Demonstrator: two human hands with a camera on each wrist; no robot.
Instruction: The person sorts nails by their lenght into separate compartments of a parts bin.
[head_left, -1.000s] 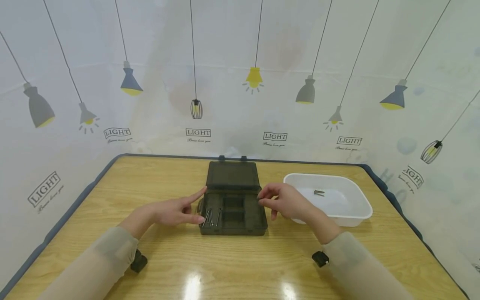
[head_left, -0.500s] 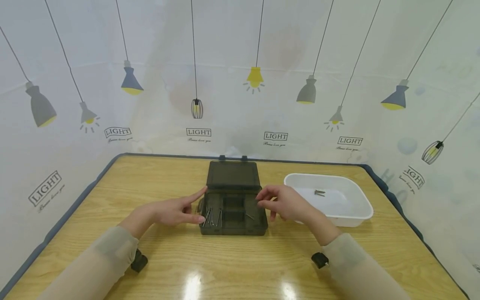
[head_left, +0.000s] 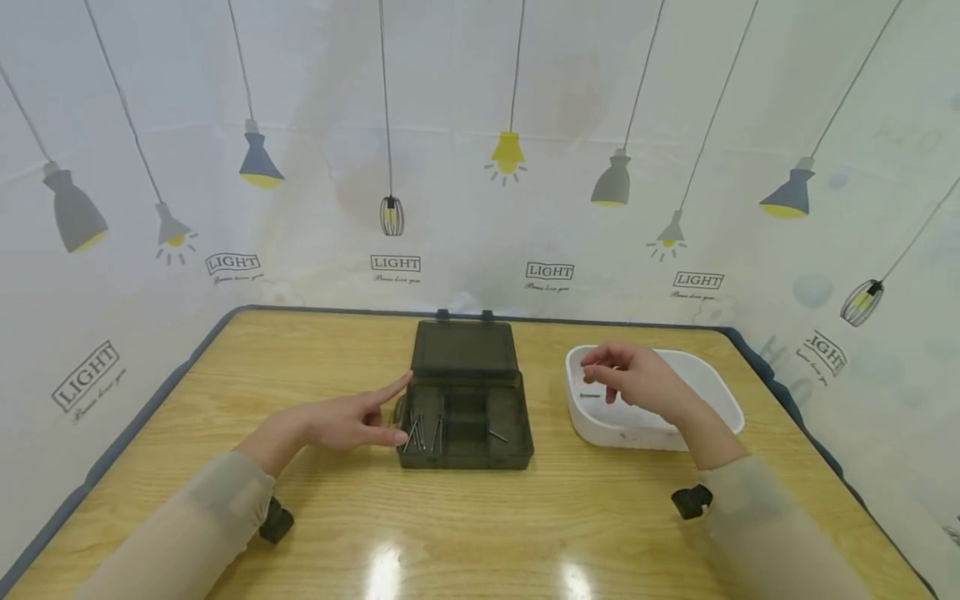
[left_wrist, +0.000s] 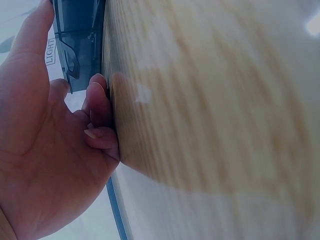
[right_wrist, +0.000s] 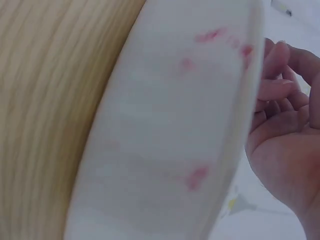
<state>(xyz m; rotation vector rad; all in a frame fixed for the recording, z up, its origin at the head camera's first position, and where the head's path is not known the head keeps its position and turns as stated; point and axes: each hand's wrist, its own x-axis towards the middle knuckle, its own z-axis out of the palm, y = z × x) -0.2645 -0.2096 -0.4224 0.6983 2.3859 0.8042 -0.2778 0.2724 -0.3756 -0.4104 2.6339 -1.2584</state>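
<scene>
A dark, see-through compartment box [head_left: 450,458] sits mid-table with its lid [head_left: 465,346] swung back. Several long, thin metal screws [head_left: 417,433] lie in its left compartment, and a shorter screw [head_left: 498,436] in the right one. My left hand [head_left: 345,422] is at the box's left side, index finger and thumb stretched out along it, other fingers bent in. Over the left part of a white plastic tub [head_left: 600,435] hovers my right hand [head_left: 637,379], fingers loosely bent, nothing visible between them. Just below its fingertips a screw [head_left: 590,396] shows in the tub.
The wooden table [head_left: 450,525] ends in a dark edge against a wall covering [head_left: 300,167] printed with lamps. Pink marks [right_wrist: 197,177] show on the tub's outer wall in the right wrist view. A small black device [head_left: 692,502] is strapped at each wrist.
My right hand let a screw drop into the box's right compartment, then moved right to above the white tub. My left hand has stayed at the box.
</scene>
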